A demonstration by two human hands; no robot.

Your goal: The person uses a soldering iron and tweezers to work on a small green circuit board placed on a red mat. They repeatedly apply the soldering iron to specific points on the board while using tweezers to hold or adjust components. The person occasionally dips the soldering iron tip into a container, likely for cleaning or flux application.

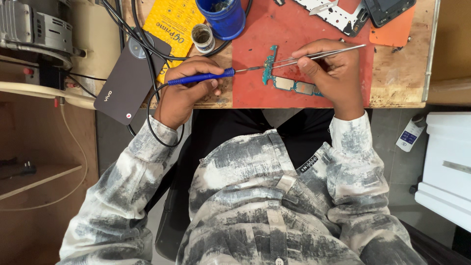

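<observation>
- Your left hand [189,91] is gripping a blue-handled soldering iron [201,77], its tip touching the teal circuit board [289,81].
- Your right hand [333,68] is pinching metal tweezers [319,54] over that board, lying on the worktop's red mat [255,59].

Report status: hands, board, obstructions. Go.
Left hand grips blue iron, tip at board. Right hand grips tweezers, tips at the same spot. Board flat on red mat. Nothing between tools and board.

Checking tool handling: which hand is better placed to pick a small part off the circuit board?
Probably the right hand: its tweezers point at the circuit board. The left hand holds a blue soldering iron.
</observation>
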